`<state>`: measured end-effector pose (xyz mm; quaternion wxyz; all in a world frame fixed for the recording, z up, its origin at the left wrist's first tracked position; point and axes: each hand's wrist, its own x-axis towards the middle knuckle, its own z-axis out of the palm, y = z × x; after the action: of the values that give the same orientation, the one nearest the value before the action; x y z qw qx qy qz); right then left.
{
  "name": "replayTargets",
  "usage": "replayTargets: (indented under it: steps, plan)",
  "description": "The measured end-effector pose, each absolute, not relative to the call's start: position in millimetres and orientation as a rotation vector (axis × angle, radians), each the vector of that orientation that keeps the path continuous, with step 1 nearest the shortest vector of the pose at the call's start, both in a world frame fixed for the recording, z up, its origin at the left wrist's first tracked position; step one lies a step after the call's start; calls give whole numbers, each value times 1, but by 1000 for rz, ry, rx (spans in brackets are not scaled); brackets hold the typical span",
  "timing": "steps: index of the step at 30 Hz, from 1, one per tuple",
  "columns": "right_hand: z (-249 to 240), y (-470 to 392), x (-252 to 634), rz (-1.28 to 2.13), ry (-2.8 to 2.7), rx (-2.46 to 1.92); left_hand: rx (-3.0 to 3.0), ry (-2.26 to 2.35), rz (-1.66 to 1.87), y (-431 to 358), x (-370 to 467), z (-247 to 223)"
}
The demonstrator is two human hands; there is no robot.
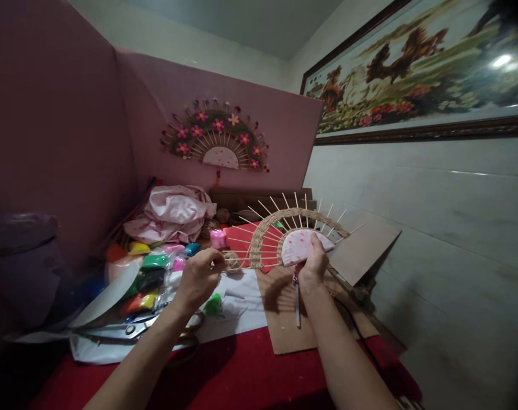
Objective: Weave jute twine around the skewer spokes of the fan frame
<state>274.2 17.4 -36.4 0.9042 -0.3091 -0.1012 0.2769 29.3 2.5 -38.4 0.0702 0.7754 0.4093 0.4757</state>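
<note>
My right hand (313, 263) grips a half-round fan frame (265, 232) by its pink patterned fabric base, thumb in front and fingers hidden behind. Thin wooden sticks radiate from this base, with a band of tan twine woven through them. At the fan's left side my left hand (200, 276) is closed in a pinch, close to the ends of the lowest sticks. What its fingertips hold is too small to make out. Just beyond them lies a ball of twine (232, 261).
Large scissors (124, 331) and coloured clay packets (154, 261) lie at left, below crumpled pink cloth (173, 208). A brown board (284, 336) lies under the fan. A flower-decorated fan (220, 156) hangs on the pink panel. Cardboard (365, 247) leans at right.
</note>
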Motion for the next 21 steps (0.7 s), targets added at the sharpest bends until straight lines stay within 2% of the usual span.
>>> replayTargets:
  steps: [10,21]
  plan:
    - [-38,20,276,556,-224,-642,2669,1379,1174,-7,33,-34]
    - [-45,22,267,586,-217,-715,2626,1091,1254,-6,47,-54]
